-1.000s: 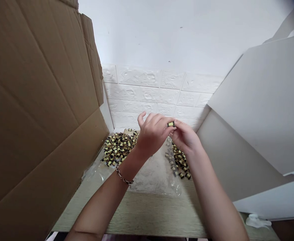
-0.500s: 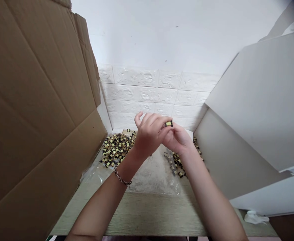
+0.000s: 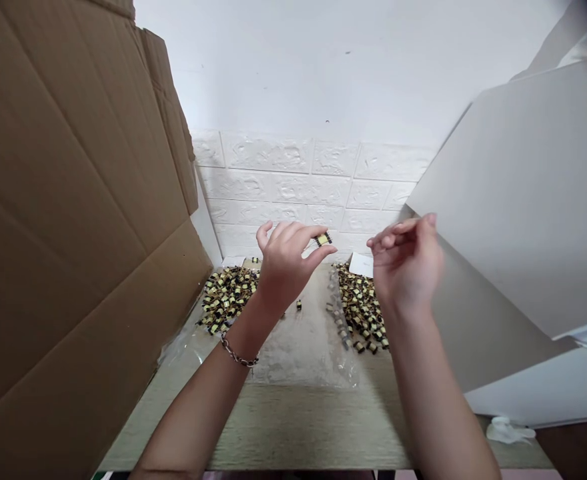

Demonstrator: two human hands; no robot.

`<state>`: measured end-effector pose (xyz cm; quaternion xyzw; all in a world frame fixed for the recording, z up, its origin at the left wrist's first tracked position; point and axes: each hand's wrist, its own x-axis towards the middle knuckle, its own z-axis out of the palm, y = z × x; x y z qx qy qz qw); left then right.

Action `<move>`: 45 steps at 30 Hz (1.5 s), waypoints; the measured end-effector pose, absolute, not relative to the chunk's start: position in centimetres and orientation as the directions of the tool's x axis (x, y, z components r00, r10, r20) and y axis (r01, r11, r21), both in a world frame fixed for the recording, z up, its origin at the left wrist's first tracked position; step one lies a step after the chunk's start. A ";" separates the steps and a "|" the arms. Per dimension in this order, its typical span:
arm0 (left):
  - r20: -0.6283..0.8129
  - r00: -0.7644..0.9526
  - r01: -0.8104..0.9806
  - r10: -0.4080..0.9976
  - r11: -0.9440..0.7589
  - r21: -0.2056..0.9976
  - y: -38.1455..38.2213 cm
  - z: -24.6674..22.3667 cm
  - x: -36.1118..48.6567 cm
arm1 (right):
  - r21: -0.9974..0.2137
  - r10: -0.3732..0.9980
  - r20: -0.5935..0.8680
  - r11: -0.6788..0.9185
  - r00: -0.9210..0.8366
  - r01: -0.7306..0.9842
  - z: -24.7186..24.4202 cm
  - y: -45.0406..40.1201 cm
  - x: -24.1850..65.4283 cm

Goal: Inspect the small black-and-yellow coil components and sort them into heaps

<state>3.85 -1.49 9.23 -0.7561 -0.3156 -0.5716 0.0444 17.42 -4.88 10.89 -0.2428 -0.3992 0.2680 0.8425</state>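
Observation:
Between the thumb and index finger of my left hand [image 3: 288, 257] is a small yellow-and-black component [image 3: 323, 239] with thin pins. My right hand [image 3: 407, 263] is raised to the right, palm turned inward, fingers loosely curved and apart from the thumb, with nothing visible in it. A pile of similar components [image 3: 228, 293] lies at the left, partly behind my left forearm. Another pile [image 3: 366, 307] lies at the right beside my right wrist. One single component [image 3: 299, 305] rests on the clear plastic sheet [image 3: 298, 353] between the piles.
A tall cardboard panel [image 3: 73, 233] stands at the left, and white panels [image 3: 513, 187] stand at the right. Behind is a white brick-patterned wall [image 3: 268, 157]. A small white card [image 3: 361, 265] lies behind the right pile. Crumpled white material [image 3: 509, 431] sits at the table's right front.
My right hand has moved away from my left hand to the right, uncovering the right pile and card. My left hand has shifted slightly left, still holding the component.

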 end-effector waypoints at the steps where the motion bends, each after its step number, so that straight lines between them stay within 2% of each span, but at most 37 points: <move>1: 0.877 0.126 0.477 0.463 -0.804 0.356 -1.5 9.3 3.9 | -0.633 0.613 0.592 0.755 0.523 -0.168 10.9 -5.0 17.5; 4: 0.745 0.082 0.181 0.662 -0.745 0.642 -1.4 9.4 4.1 | -0.658 0.566 0.701 0.748 0.433 0.088 10.9 -5.3 17.5; 6: 0.575 0.146 -0.112 0.805 -0.564 0.818 -1.1 9.5 4.0 | -0.637 0.531 0.762 0.718 0.370 0.280 10.8 -5.5 17.4; 7: 0.479 0.214 -0.249 0.851 -0.426 0.870 -0.9 9.6 4.0 | -0.603 0.501 0.796 0.698 0.339 0.385 10.7 -5.6 17.3; 9: 0.314 0.367 -0.439 0.876 -0.135 0.888 -0.5 9.6 3.7 | -0.481 0.407 0.874 0.655 0.264 0.583 10.5 -5.8 17.0; 11: 0.209 0.474 -0.515 0.855 0.077 0.854 -0.3 9.6 3.5 | -0.326 0.303 0.938 0.613 0.167 0.719 10.2 -5.7 16.7; 13: 0.163 0.515 -0.549 0.841 0.178 0.817 -0.2 9.7 3.5 | -0.181 0.233 0.971 0.583 0.051 0.792 9.6 -5.4 16.4; 16: 0.135 0.519 -0.608 0.844 0.254 0.752 -0.4 9.7 3.8 | 0.002 0.196 0.974 0.491 -0.113 0.871 8.4 -4.4 15.9; 19: 0.123 0.531 -0.649 0.838 0.309 0.695 -0.7 9.8 4.3 | 0.119 0.161 0.969 0.359 -0.187 0.926 7.1 -3.3 15.7; 27: 0.150 0.589 -0.608 0.794 0.313 0.730 -0.8 9.4 4.7 | 0.145 0.014 0.988 0.257 -0.154 0.955 6.4 -2.1 15.3; 32: 0.148 0.579 -0.663 0.802 0.357 0.658 -0.8 9.3 4.9 | 0.167 0.021 0.985 0.140 -0.171 0.976 6.3 -2.1 15.0; 39: 0.114 0.616 -0.565 0.780 0.335 0.754 -0.7 9.4 4.9 | 0.185 0.055 0.980 0.129 -0.193 0.974 5.8 -2.0 15.1; 45: 0.147 0.621 -0.602 0.770 0.348 0.718 -0.6 9.1 5.1 | 0.259 0.045 0.963 0.126 -0.266 0.958 5.7 -1.8 15.0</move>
